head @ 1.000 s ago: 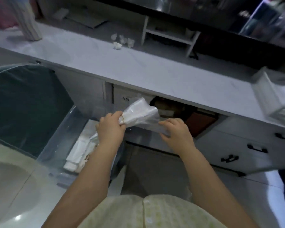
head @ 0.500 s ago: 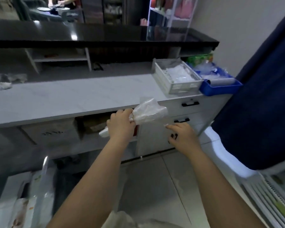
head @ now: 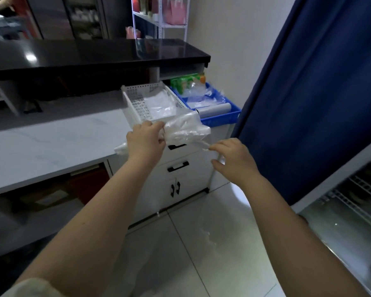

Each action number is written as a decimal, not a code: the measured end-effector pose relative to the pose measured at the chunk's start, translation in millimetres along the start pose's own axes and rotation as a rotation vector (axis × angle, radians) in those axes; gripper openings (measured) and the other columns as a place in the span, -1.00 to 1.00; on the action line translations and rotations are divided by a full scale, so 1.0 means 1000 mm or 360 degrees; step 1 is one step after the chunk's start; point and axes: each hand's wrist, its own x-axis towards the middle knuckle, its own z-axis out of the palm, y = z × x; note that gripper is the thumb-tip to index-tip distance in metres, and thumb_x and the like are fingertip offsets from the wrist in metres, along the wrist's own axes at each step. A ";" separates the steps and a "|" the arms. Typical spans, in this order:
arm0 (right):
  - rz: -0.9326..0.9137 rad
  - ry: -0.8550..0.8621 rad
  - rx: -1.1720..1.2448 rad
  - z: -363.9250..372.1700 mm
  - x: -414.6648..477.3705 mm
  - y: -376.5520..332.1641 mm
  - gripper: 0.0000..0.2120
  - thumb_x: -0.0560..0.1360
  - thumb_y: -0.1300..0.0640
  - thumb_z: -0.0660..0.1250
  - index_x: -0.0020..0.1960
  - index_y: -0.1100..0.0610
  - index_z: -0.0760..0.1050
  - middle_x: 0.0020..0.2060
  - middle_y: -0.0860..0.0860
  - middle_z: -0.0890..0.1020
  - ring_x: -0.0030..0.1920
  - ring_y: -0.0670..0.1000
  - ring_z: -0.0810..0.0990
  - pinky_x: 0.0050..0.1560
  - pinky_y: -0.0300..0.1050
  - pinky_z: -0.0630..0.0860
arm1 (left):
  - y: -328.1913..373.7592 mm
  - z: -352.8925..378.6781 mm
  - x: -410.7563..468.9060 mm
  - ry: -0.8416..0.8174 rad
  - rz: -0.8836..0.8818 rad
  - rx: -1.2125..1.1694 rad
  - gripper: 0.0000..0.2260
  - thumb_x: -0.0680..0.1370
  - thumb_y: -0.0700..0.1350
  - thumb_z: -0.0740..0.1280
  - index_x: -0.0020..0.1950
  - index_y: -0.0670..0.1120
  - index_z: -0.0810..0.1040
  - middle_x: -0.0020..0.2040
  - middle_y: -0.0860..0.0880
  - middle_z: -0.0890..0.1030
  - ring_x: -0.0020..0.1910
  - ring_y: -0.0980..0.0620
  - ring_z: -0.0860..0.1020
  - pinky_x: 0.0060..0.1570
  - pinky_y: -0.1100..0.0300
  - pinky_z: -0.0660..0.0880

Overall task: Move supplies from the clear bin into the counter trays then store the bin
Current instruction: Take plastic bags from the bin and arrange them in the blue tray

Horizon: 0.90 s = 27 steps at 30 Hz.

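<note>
Left hand (head: 145, 139): grip clamped on plastic bags (head: 185, 129).
Right hand (head: 234, 158): fingers apart, perhaps touching a trailing corner.
Risk: limp bags could slip short of the white tray (head: 137, 99).

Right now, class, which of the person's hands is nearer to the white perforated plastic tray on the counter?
Left. The left hand, gripping a clear plastic bag, sits just below the white perforated plastic tray's front edge. The right hand hangs lower and further right, before the drawers.

Pale marble-look counter (head: 58, 136) over white drawers. At right end: white perforated tray (head: 137, 101) holding clear plastic bags, touching blue tray (head: 221, 115) beside it, holding more clear plastic, green packets and a grey roll along front edge.
</note>
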 end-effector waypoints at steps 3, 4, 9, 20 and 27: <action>-0.0002 -0.0012 0.0026 0.011 0.015 0.019 -0.66 0.44 0.09 0.40 0.21 0.06 0.56 0.13 -0.01 0.58 0.21 0.07 0.42 0.18 0.03 0.36 | 0.005 0.023 0.020 -0.0024 0.0028 -0.0020 -0.61 0.45 -0.15 0.36 0.27 0.01 0.48 0.10 -0.11 0.57 0.09 -0.19 0.46 -0.01 -0.02 0.34; -0.0004 -0.0026 0.0026 0.016 0.020 0.025 -0.66 0.45 0.09 0.39 0.22 0.05 0.55 0.14 -0.02 0.58 0.21 0.07 0.42 0.18 0.03 0.36 | 0.004 0.031 0.028 -0.0039 0.0034 -0.0017 -0.61 0.45 -0.15 0.36 0.28 0.00 0.48 0.10 -0.11 0.57 0.10 -0.19 0.45 0.01 -0.02 0.34; 0.0054 -0.0095 0.0010 0.043 0.054 0.061 -0.66 0.46 0.09 0.37 0.23 0.04 0.54 0.14 -0.04 0.59 0.21 0.05 0.42 0.21 0.04 0.35 | -0.010 0.072 0.083 -0.0052 0.0016 0.0000 -0.62 0.44 -0.17 0.36 0.25 0.00 0.51 0.04 -0.11 0.57 0.04 -0.21 0.46 -0.04 -0.03 0.34; 0.0104 -0.0083 0.0046 0.094 0.232 0.108 -0.67 0.43 0.11 0.39 0.19 0.01 0.55 0.09 -0.09 0.59 0.16 0.02 0.44 0.17 -0.12 0.35 | -0.051 0.146 0.267 -0.0073 -0.0010 -0.0033 -0.64 0.43 -0.16 0.36 0.22 0.00 0.53 0.00 -0.12 0.57 -0.01 -0.21 0.48 -0.12 0.02 0.34; 0.0091 -0.0276 0.0112 0.141 0.285 0.138 -0.66 0.47 0.12 0.36 0.24 -0.03 0.51 0.11 -0.12 0.56 0.20 -0.02 0.41 0.20 -0.02 0.39 | -0.059 0.192 0.345 -0.0119 -0.0072 -0.0037 -0.64 0.43 -0.14 0.35 0.23 0.01 0.52 0.05 -0.13 0.57 0.03 -0.21 0.46 -0.09 0.00 0.34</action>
